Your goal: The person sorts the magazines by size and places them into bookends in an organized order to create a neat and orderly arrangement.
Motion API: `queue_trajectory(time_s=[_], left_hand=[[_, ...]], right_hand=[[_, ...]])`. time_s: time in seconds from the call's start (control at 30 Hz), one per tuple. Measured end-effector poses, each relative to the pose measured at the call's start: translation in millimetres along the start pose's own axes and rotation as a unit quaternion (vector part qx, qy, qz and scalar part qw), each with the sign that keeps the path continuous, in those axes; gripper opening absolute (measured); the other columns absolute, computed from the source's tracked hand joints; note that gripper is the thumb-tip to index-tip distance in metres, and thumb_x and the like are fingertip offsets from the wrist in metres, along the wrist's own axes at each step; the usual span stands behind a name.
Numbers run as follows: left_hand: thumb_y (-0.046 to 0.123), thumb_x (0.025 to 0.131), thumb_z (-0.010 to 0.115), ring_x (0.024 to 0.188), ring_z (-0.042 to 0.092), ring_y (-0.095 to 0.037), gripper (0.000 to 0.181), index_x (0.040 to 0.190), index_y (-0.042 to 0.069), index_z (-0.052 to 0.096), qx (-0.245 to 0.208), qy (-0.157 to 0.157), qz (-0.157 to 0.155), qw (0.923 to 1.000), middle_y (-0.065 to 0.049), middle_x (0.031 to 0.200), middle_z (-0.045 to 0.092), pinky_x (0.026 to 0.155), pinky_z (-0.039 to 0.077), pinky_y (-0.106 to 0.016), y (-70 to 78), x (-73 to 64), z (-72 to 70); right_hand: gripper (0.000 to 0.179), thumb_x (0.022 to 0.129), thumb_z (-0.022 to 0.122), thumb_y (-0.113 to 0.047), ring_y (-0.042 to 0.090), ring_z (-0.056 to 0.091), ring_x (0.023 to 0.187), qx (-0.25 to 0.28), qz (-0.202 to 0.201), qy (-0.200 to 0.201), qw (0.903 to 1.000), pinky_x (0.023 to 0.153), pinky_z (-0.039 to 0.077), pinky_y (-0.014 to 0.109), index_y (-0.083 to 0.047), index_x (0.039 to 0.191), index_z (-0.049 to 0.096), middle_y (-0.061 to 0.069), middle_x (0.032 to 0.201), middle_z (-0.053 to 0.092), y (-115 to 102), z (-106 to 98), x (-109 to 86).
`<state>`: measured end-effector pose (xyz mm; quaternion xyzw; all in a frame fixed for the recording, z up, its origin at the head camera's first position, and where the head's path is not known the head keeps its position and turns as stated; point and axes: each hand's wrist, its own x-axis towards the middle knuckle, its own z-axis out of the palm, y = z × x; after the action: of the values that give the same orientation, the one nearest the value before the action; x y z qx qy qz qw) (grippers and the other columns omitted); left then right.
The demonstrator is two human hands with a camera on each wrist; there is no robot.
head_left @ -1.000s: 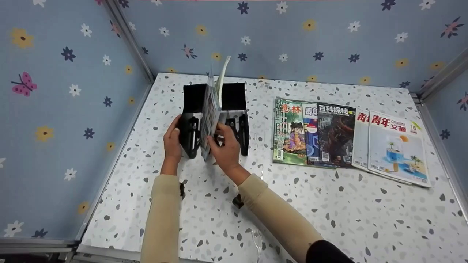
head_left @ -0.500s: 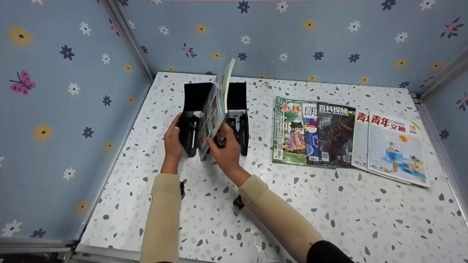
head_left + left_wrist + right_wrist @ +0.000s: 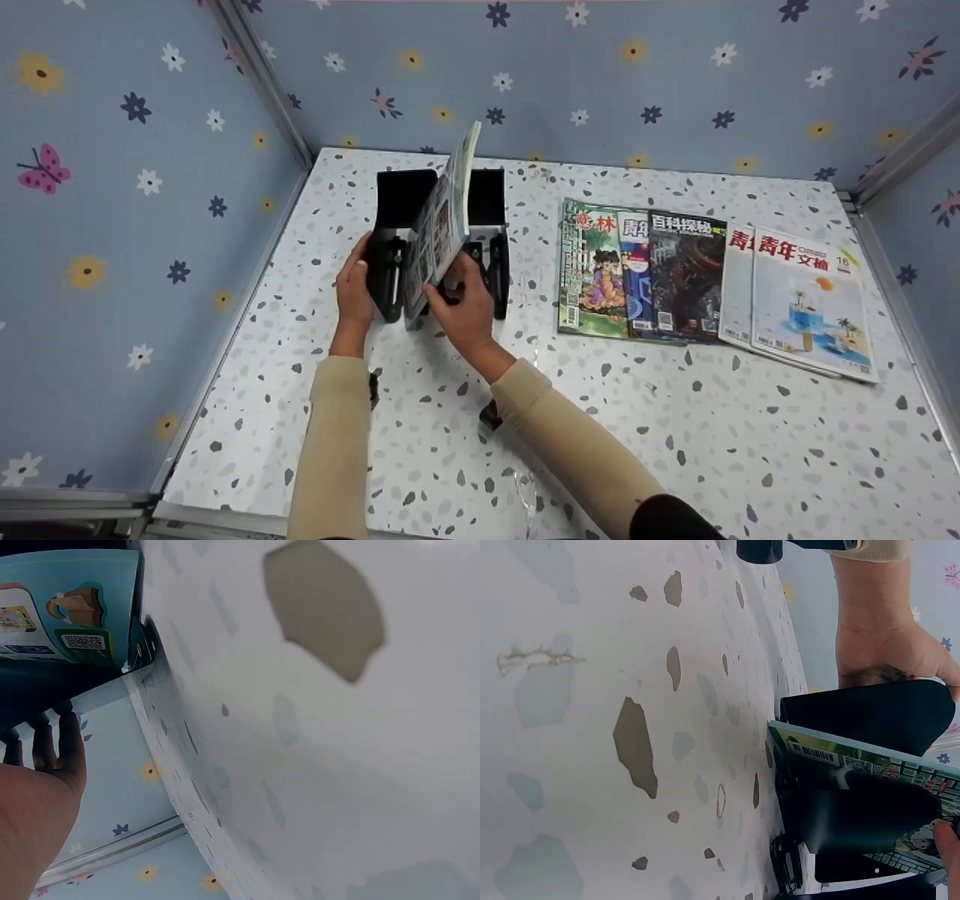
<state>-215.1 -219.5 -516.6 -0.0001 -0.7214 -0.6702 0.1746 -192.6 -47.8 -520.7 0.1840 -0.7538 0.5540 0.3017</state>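
Note:
A black desktop file rack (image 3: 406, 196) with upright dividers stands on the table. My right hand (image 3: 466, 307) pinches a magazine (image 3: 441, 225) that stands on edge between the dividers, its top leaning to the right. In the right wrist view a thumb (image 3: 948, 849) presses the magazine's green cover (image 3: 817, 752); the other fingers are hidden there. Along the rack's outer left side lies my left hand (image 3: 353, 296), fingers extended against the wall. Its fingertips (image 3: 67, 709) touch the rack wall in the left wrist view, where the magazine's teal cover (image 3: 71, 577) shows inside.
To the right, several overlapping magazines (image 3: 688, 281) lie flat in a fanned row on the speckled table (image 3: 600, 420). Flower-patterned panels (image 3: 555, 82) close off the back and both sides.
The upright magazine's top has swung to the right and its lower front end slightly left, turning more of its cover upward. Its loose pages have come together. Both hands stay nearly in place.

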Motion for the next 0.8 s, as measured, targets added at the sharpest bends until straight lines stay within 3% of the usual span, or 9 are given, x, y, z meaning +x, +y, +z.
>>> queue_trajectory(time_s=[0.17,0.37,0.53,0.8], left_hand=[[0.011,0.091,0.028,0.125,0.036,-0.013,0.042,0.130,0.011,0.044,0.003,0.003,0.002,1.0000,-0.006,0.134,0.043,0.104,0.026,-0.031,-1.0,-0.2,0.4],[0.010,0.091,0.029,0.125,0.037,-0.016,0.042,0.130,0.006,0.043,-0.007,-0.001,0.028,0.9996,-0.012,0.133,0.043,0.104,0.026,-0.031,-2.1,0.2,0.3],[0.009,0.091,0.028,0.124,0.037,-0.016,0.042,0.129,0.003,0.043,-0.005,-0.001,0.046,0.9989,-0.014,0.133,0.043,0.103,0.027,-0.030,-2.1,-0.2,-0.4],[0.011,0.092,0.027,0.126,0.035,-0.015,0.041,0.130,0.005,0.042,-0.002,-0.004,0.033,0.9995,-0.011,0.134,0.042,0.104,0.026,-0.031,-2.0,-0.5,0.0]], right_hand=[[0.062,0.071,0.071,-0.016,0.017,0.059,0.075,-0.015,0.012,-0.003,0.9998,0.062,0.049,0.019,-0.006,0.124,0.040,0.006,0.095,0.057,-4,-3,1.0],[0.057,0.069,0.072,-0.009,0.016,0.056,0.076,-0.012,0.009,-0.003,0.9999,0.063,0.042,0.006,-0.001,0.118,0.044,0.007,0.096,0.055,-30,-16,9.3],[0.056,0.069,0.071,-0.007,0.017,0.055,0.078,0.012,-0.009,-0.021,0.9997,0.061,0.047,0.015,0.002,0.118,0.044,0.011,0.100,0.053,-36,-23,11.7],[0.054,0.070,0.070,-0.010,0.021,0.057,0.089,0.017,-0.014,-0.061,0.9979,0.060,0.049,0.026,0.004,0.116,0.046,0.015,0.106,0.053,-40,-43,11.4]])
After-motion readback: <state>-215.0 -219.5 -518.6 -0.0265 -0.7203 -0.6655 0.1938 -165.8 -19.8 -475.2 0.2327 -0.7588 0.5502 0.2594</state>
